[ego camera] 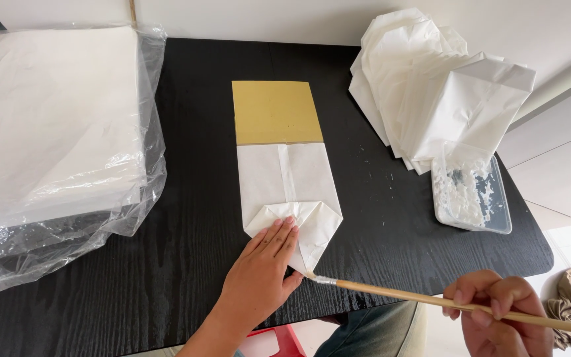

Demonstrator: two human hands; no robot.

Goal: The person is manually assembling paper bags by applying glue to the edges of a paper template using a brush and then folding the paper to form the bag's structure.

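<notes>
Brush tip (313, 276) meets folded paper at the bottom centre of the frame, where a person presses a flat white paper bag (289, 192) onto a black wood-grain worktop (193, 231). The left hand (262, 274) lies open, palm down, fingers spread on the bag's folded bottom flap (299, 221), pinning it rather than gripping it. The right hand (497, 311), at the lower right of the frame, has its grip closed narrowly around a long wooden brush (431, 301), whose handle runs from the lower right edge up and leftward to bristles that touch, or nearly touch, the lower corner of the flap, just beside the left thumb. The bag's long axis runs from the flap near the person straight up the frame toward a mustard-yellow card (276, 111) that sticks out of its far end. So the flap lies to the left of the brush hand and slightly higher in the frame, while the left hand is the nearer of the two, already resting on it. A clear plastic tray (474, 198) smeared with white paste sits at centre right, near the brush hand and well apart from the bag. Behind it, at upper right, lies a heap of finished white bags (431, 86); at upper left, a stack of white sheets (54, 112) rests in a clear plastic wrap
</notes>
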